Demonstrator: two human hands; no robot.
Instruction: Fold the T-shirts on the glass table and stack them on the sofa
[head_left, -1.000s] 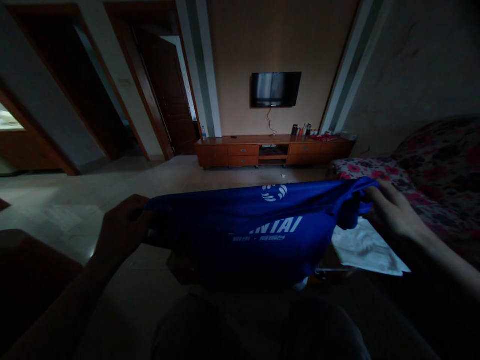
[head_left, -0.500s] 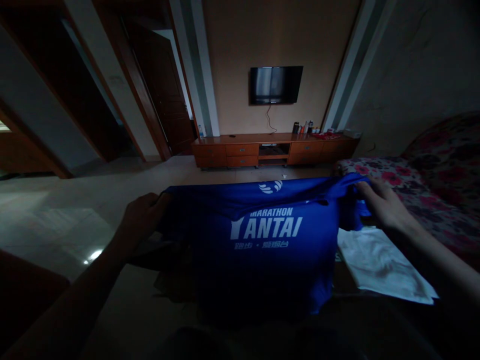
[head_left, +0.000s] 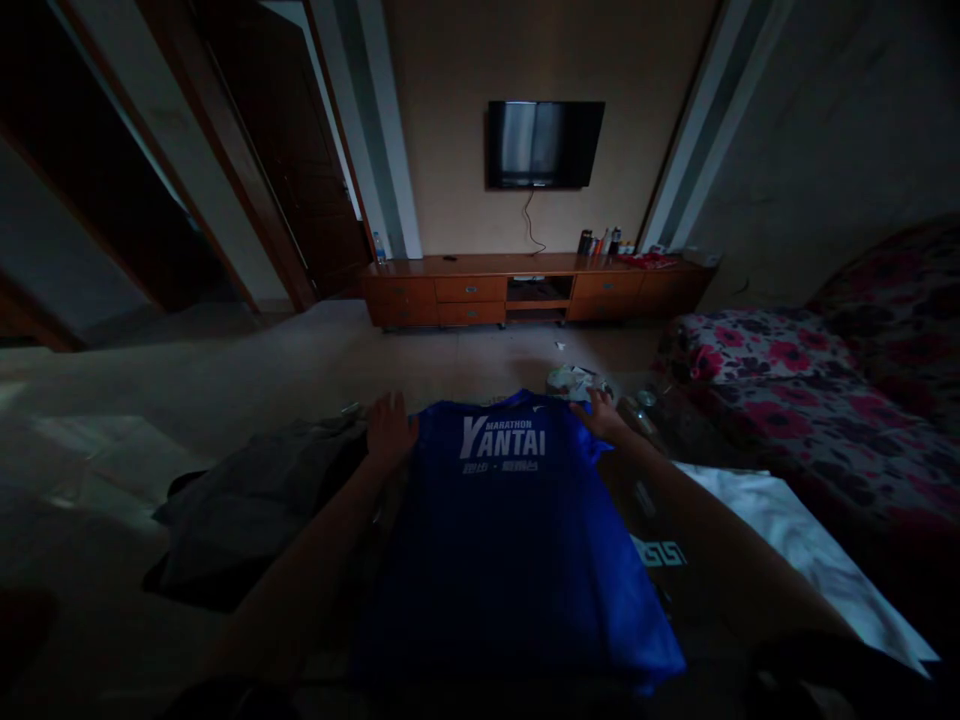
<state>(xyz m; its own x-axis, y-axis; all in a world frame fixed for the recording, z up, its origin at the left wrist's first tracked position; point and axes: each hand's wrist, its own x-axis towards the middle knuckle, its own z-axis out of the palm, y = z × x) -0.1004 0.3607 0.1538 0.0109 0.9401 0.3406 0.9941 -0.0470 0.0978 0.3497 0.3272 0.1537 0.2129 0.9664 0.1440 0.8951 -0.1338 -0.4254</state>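
Note:
A blue T-shirt [head_left: 502, 530] with white "Marathon Yantai" lettering lies spread out in front of me, its collar at the far end. At its left shoulder rests my left hand [head_left: 391, 432], open with the fingers apart. My right hand [head_left: 602, 416] is at the right shoulder and sleeve, its fingers stretched out. Both sleeves look tucked in or partly hidden near my hands. The shirt's near hem fades into shadow.
Dark grey clothing [head_left: 259, 505] lies heaped on the left. White folded cloth [head_left: 795, 550] is on the right, beside a flowered sofa [head_left: 787, 360]. A plastic bag [head_left: 574, 381] sits beyond the collar. Farther off stand a wooden TV cabinet [head_left: 469, 290] and a wall television [head_left: 544, 145].
The shirt has gone from being held up by its shoulders to lying flat, lower down. Both hands have moved inward and loosened from the fabric. The grey clothing now shows.

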